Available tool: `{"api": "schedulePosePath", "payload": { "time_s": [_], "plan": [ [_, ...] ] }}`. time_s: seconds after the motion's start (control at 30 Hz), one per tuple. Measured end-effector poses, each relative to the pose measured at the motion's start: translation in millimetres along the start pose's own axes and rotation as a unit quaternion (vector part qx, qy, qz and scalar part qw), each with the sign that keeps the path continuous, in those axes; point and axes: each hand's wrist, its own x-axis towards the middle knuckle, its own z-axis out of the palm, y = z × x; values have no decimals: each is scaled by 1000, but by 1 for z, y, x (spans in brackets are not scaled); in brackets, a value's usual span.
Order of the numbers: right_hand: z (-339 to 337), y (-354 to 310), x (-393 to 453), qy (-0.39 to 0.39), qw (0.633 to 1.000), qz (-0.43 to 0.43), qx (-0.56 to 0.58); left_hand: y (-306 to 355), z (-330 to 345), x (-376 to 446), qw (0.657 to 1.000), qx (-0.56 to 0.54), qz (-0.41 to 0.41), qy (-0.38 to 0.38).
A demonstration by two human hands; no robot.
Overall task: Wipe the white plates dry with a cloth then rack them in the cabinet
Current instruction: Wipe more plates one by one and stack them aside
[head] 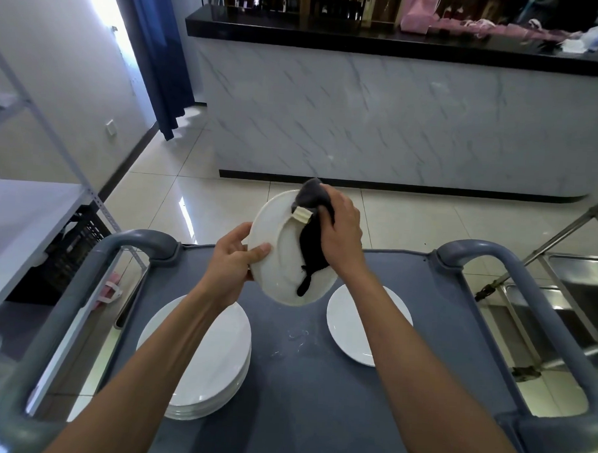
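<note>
White plate [282, 256] tilted above the far middle of the grey cart top [294, 390], gripped at its left rim by the left hand [232, 261], thumb on the face. Dark cloth [311, 233] pressed on the plate's right side, bunched in the closed right hand [341, 235]. Stacked plates [199, 355] near the left edge, single plate [362, 323] toward the right edge.

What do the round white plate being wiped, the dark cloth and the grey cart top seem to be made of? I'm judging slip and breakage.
Round white plate: probably glazed ceramic; smooth, glossy, with soft highlights. Dark cloth: soft woven or knitted fabric; it bunches, drapes limply, has a pale sewn tag. Grey cart top: likely moulded plastic; matte, with rounded moulded handles.
</note>
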Motion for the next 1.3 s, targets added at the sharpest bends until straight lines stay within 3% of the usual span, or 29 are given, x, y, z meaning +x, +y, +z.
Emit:
{"api": "schedulePosePath", "payload": {
  "time_s": [0.17, 0.37, 0.5, 0.7, 1.1, 1.3],
  "plan": [
    [3, 27, -6, 45, 990, 35, 126, 4, -2, 1, 998, -47, 15, 28],
    [18, 27, -30, 83, 985, 51, 141, 8, 3, 8, 991, -110, 33, 75],
    [26, 6, -51, 114, 988, 52, 94, 7, 9, 13, 984, -142, 42, 96],
    [47, -21, -79, 143, 989, -16, -23, 8, 21, 15, 979, -157, 46, 120],
    [41, -33, -66, 108, 989, -8, -102, 14, 20, 7, 989, -96, 46, 98],
    [21, -36, -34, 42, 989, -21, -139, 14, 15, 4, 995, -76, 33, 57]
  ]
}}
